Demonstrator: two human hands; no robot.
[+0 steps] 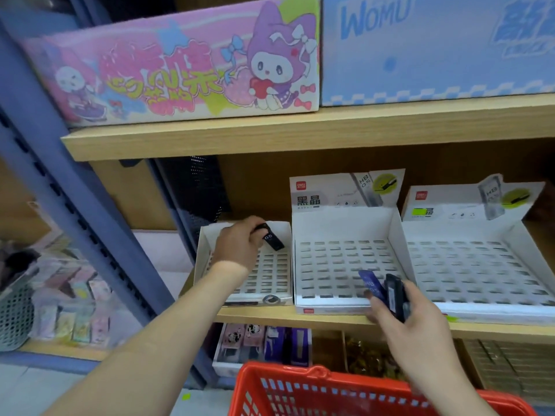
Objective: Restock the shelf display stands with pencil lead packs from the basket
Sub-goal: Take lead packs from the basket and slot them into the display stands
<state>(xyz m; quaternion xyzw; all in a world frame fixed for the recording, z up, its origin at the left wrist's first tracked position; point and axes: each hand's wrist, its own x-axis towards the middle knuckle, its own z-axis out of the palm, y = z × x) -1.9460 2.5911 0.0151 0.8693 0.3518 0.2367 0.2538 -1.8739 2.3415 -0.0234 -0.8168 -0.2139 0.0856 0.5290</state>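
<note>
1. Packs first: each pencil lead pack looks like a small, slim, hard plastic case. We judge it light, stiff and rather slick, with brittle leads inside that would not like a drop.
2. Our left hand (237, 246) pinches one black pack (272, 241) marked 0.5 by its upper end, fingers (250, 225) curled round it. Its lower end hangs tilted just over the slotted left stand (207, 235), beneath those fingers.
3. Our right hand (414, 319) grips a bunch of spare packs (393, 292), one blue and at least one black, fanned up out of its curled fingers (375, 310). Blur hides the count.
4. Just beyond the right fingers sits the middle stand (339, 226), and further right the right stand (450, 232), both showing rows of open slots.
5. Below the right fingers, nearer us, is the red basket (279, 370).
6. We would take each pack by the narrow sides of its top end, leaving the bottom free to enter a slot. A light pinch should do.
7. Smooth faces may slide on one another, so the fanned bunch is what we think likeliest to slip.
</note>
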